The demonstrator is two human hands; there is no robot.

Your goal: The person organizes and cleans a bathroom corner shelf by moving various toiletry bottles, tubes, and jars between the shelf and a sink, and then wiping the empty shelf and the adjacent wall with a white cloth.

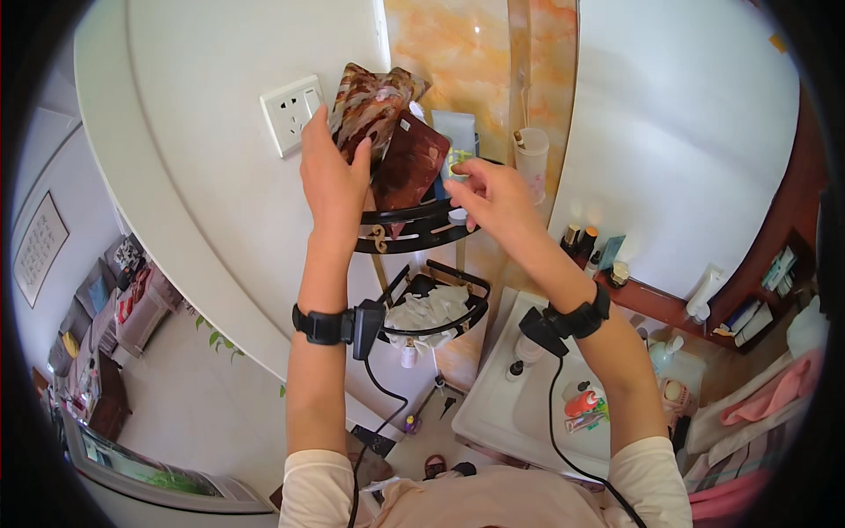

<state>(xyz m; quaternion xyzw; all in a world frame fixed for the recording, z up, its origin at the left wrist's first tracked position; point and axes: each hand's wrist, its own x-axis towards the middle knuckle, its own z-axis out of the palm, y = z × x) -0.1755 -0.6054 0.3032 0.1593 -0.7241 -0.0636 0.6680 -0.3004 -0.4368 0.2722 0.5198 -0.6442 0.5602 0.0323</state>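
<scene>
On the black corner shelf stand a brown marbled flat packet and a dark red flat packet, both leaning. My left hand is at the marbled packet's left edge, its thumb in front and its fingers along the side, so it grips that packet. A pale blue tube stands behind and right of the red packet. My right hand is closed in a pinch at the tube's front, by a small yellow-green patch. What lies between those fingertips is too small to make out.
A white wall socket is left of the packets. A translucent cup stands right of my right hand. Below, a lower rack holds a white cloth. A washbasin and a mirror are at the right.
</scene>
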